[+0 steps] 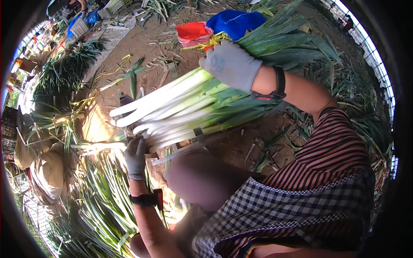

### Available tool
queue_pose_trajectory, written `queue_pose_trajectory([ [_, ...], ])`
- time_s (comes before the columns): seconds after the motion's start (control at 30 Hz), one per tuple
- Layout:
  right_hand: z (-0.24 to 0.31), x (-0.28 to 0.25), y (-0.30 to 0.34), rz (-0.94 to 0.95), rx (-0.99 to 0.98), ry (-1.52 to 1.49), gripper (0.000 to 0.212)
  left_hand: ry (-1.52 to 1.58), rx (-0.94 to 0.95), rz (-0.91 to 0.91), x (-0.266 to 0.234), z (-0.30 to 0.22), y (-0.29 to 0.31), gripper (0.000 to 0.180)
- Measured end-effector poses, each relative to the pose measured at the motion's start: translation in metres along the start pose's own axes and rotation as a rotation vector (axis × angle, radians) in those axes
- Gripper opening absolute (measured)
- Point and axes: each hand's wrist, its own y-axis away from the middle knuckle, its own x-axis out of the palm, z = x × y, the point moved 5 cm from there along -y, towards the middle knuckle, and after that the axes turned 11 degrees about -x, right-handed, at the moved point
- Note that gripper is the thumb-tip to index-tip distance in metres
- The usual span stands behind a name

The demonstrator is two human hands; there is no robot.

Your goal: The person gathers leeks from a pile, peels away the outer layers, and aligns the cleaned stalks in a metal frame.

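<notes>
While the bent knee point(195, 178) sits nearest, the leek bundle point(185, 105) slants across just beyond it, gloved left hand point(136, 157) at its white root ends, finger closure unclear, gloved right hand point(232, 65) with fingers curled around the far-side stalks, red fabric point(192, 32) and blue fabric point(234, 23) beyond on soil point(137, 49).

Long leeks point(202, 101) lie bunched side by side, white ends (unevenly staggered) lower left, green leaves upper right.
</notes>
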Motion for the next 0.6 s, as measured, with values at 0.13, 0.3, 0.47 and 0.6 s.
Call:
queue_pose_trajectory([
  [0.13, -0.007, 0.008, 0.022, 0.146, 0.042, -0.097, 0.007, -0.482, 0.475, -0.434, 0.012, -0.101, 0.042, 0.038],
  [0.3, -0.013, -0.060, 0.037, 0.092, 0.026, -0.073, 0.010, -0.842, 0.883, -0.407, 0.048, -0.183, 0.054, 0.068],
  [0.47, -0.019, -0.076, 0.072, 0.173, -0.103, -0.382, 0.023, -0.817, 0.790, -0.089, 0.067, -0.168, 0.038, 0.041],
  [0.6, -0.016, 0.013, 0.085, 0.592, -0.100, -0.794, 0.050, -0.816, 0.629, 0.170, 0.092, -0.120, 0.004, 0.035],
])
